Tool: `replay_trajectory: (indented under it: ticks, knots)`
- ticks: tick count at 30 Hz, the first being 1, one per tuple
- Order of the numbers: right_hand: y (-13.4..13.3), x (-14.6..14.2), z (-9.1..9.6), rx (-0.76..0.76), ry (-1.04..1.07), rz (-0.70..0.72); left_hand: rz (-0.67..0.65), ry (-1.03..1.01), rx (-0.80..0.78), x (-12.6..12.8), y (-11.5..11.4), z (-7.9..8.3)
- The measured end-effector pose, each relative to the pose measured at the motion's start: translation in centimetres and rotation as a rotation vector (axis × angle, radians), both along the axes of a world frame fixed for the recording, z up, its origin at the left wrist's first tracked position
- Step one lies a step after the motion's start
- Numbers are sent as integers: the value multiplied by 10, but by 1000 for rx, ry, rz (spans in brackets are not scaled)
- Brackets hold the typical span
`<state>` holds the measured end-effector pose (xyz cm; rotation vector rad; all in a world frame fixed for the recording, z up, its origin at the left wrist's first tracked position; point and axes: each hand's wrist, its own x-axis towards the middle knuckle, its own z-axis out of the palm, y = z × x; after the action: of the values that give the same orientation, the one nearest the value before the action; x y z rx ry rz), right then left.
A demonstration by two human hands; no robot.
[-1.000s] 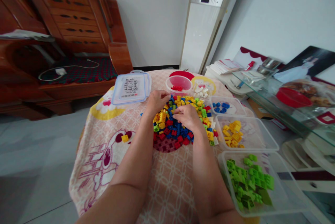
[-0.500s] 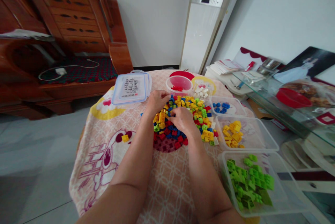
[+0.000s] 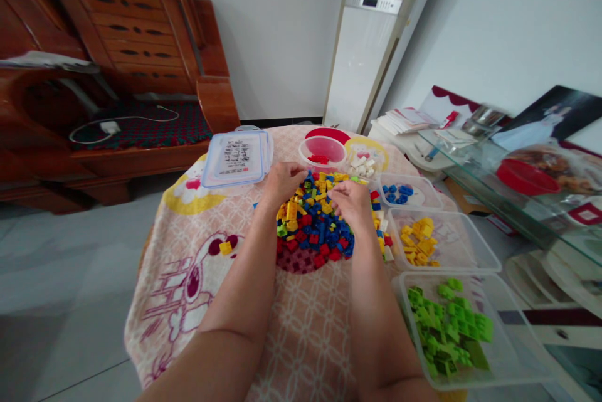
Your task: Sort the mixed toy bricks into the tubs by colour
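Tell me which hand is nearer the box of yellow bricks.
Right. The right hand is over the mixed pile, left of the box of yellow bricks; the left hand is farther left.

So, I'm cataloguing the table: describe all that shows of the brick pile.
The brick pile is a loose heap of small, plastic-looking pieces, mostly yellow, blue and red, some green and white. It spreads on the patterned tablecloth, left of the rectangular containers. The left hand is at its far-left part; the right hand hides part of its right side. Neither grip's contents are clear.
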<state>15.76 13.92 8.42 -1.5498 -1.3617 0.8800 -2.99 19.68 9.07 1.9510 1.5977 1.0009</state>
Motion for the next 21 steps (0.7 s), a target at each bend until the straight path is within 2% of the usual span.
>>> replay_trajectory:
  ticks: [3,7,10,13,17,21]
  knots:
    - [6,19,-4,67,115,-317,3,1,1,0,0,0]
    - [10,47,-11,182,166,-697,13,10,0,0,0,0]
    - [9,60,-13,261,163,-860,10,2,-11,0,0,-1]
    - [8,60,-12,241,154,-799,1,-6,-11,1,0,-2]
    - [9,44,-12,169,125,-536,-8,-20,-14,2,-1,-2]
    - [8,20,-11,138,-25,-268,-8,-1,-14,2,0,-3]
